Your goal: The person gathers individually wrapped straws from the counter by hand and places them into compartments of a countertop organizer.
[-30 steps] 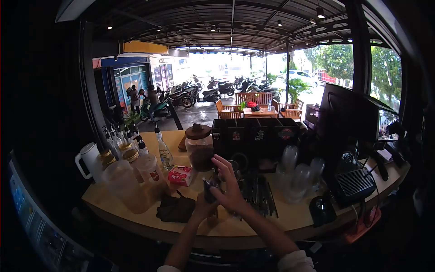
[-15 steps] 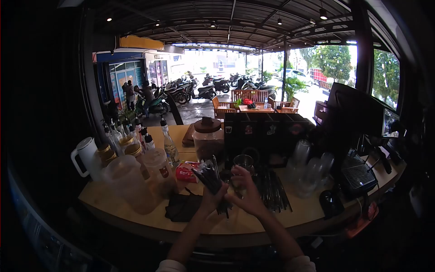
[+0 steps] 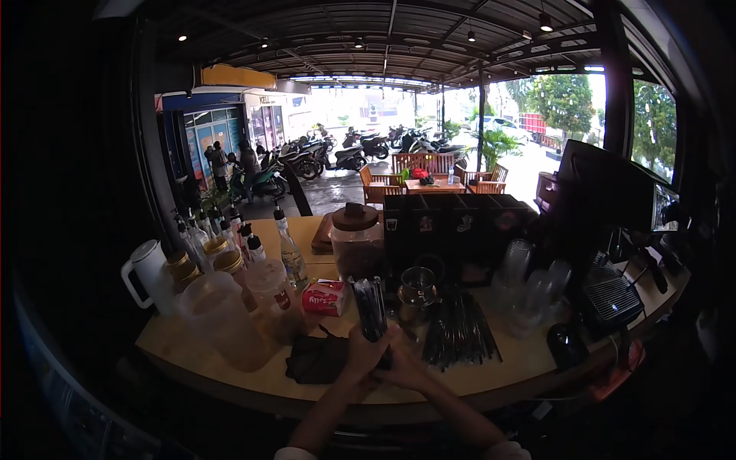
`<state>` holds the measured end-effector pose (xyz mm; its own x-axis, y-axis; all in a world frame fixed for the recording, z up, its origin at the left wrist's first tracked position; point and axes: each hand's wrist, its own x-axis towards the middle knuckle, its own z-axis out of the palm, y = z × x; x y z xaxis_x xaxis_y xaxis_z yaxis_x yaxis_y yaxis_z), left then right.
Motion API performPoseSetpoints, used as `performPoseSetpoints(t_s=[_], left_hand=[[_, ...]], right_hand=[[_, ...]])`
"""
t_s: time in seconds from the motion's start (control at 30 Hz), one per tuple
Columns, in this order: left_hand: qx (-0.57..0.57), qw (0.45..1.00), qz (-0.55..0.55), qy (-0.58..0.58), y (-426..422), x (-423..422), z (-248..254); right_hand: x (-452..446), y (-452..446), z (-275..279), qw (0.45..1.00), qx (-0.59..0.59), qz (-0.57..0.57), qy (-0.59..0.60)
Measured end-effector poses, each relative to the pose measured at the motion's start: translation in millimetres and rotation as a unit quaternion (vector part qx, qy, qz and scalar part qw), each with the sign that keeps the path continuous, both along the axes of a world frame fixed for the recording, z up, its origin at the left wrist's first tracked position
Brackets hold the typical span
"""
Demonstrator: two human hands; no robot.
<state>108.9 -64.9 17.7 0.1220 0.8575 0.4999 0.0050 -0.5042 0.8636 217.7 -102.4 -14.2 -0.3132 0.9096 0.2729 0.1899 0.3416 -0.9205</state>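
Observation:
A bundle of dark, thin wrapped sticks, perhaps straws [image 3: 369, 305], stands nearly upright above the counter. My left hand [image 3: 366, 354] is wrapped round its lower part. Against it from the right, my right hand [image 3: 402, 362] is closed round the lower end of the same bundle. Many similar dark sticks [image 3: 462, 331] lie fanned out on the counter to the right. Behind my hands are a metal and glass cup [image 3: 418, 287] and a red and white box [image 3: 324, 297]. A dark cloth [image 3: 316, 359] lies left of my hands.
On the left are a white jug [image 3: 150, 277], a clear plastic pitcher [image 3: 218, 318] and pump bottles. A lidded jar [image 3: 357, 245] and a black divided holder [image 3: 460, 234] stand behind. Clear cups [image 3: 515, 268] and a coffee machine [image 3: 613, 295] are on the right.
My right hand has gone from spread fingers to closing round the bundle's lower end. The bundle has turned from leaning left to nearly upright.

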Motion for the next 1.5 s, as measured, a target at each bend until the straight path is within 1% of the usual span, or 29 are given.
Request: performPoseSetpoints(t_s=[0.03,0.07,0.1,0.13,0.2,0.23,0.27,0.33,0.4,0.47,0.53,0.6,0.67,0.7,0.77,0.9,0.97,1.0,1.07,1.1,1.17,1.2,1.27,1.3,1.33,1.4,1.43,1.47,1.5], left_hand=[[-0.051,0.998,-0.01,-0.046,0,0,0],[-0.102,0.99,-0.021,-0.091,0,-1,0],[-0.154,0.982,-0.06,-0.09,2,-8,-1],[-0.154,0.982,-0.06,-0.09,8,-10,-10],[-0.168,0.947,-0.172,-0.213,21,-11,-29],[-0.183,0.927,-0.223,-0.24,22,-14,-34],[-0.184,0.927,-0.224,-0.239,23,-17,-39],[-0.229,0.877,-0.295,-0.302,22,-21,-44],[-0.249,0.872,-0.309,-0.285,7,-27,-42],[-0.266,0.868,-0.324,-0.267,-1,-28,-47],[-0.273,0.854,-0.392,-0.205,-5,-28,-60],[-0.265,0.862,-0.378,-0.211,-6,-27,-59],[-0.3,0.878,-0.345,-0.139,-12,-31,-47],[-0.3,0.878,-0.346,-0.139,-14,-30,-43],[-0.308,0.883,-0.329,-0.133,-19,-30,-36],[-0.291,0.883,-0.35,-0.115,-18,-35,-26],[-0.261,0.904,-0.295,-0.168,-13,-35,-34],[-0.26,0.904,-0.294,-0.167,-15,-35,-31],[-0.306,0.872,-0.264,-0.276,-20,-35,-22],[-0.267,0.867,-0.283,-0.313,-13,-34,-28],[-0.256,0.873,-0.276,-0.309,-3,-40,-35],[-0.245,0.88,-0.269,-0.305,2,-43,-38],[-0.244,0.886,-0.264,-0.293,11,-46,-43],[-0.232,0.912,-0.243,-0.237,12,-46,-44],[-0.219,0.933,-0.221,-0.179,13,-47,-44],[-0.218,0.945,-0.192,-0.152,6,-44,-40],[-0.217,0.954,-0.182,-0.093,1,-44,-34],[-0.215,0.961,-0.172,-0.034,-1,-45,-31],[-0.208,0.963,-0.172,-0.026,2,-45,-36]], right_hand=[[-1,-2,-2,0.997,-0.067,0.026,0.019],[-3,-2,-6,0.997,-0.067,0.026,0.019],[-4,-1,-12,0.992,-0.114,0.047,0.041],[-6,-1,-15,0.983,-0.161,0.068,0.063],[-5,-4,-16,0.985,-0.148,0.058,0.065],[-3,-3,-18,0.984,-0.155,0.062,0.055],[-1,-3,-18,0.983,-0.163,0.065,0.046],[-1,-4,-17,0.981,-0.175,0.07,0.055],[-4,-9,-12,0.977,-0.187,0.076,0.065],[-9,-19,-2,0.967,-0.154,0.047,0.199],[-2,-12,-9,0.966,-0.182,0.06,0.176],[-2,-13,-7,0.963,-0.21,0.073,0.153],[-4,-23,7,0.979,-0.166,-0.009,0.121],[-3,-24,12,0.979,-0.165,-0.009,0.121],[0,-23,21,0.965,-0.248,0.014,0.079],[-1,-7,-5,0.955,-0.27,0.05,0.114],[-4,-2,-16,0.98,-0.154,0.069,0.108],[-4,-3,-15,0.98,-0.153,0.071,0.109],[2,-9,-12,0.989,-0.103,0.082,0.06],[6,-10,-9,0.99,-0.102,0.082,0.06],[17,-10,1,0.988,-0.121,0.095,-0.008],[19,-8,4,0.988,-0.122,0.094,-0.008],[22,-3,8,0.999,-0.05,-0.009,0.014],[19,1,6,0.998,-0.034,-0.043,0.044],[16,4,7,0.998,-0.036,-0.042,0.043],[6,10,11,0.992,0.021,-0.101,0.075],[1,18,5,0.987,0.064,-0.117,0.086],[-2,21,5,0.987,0.063,-0.117,0.087],[-4,24,7,0.988,0.086,-0.129,0.024]])
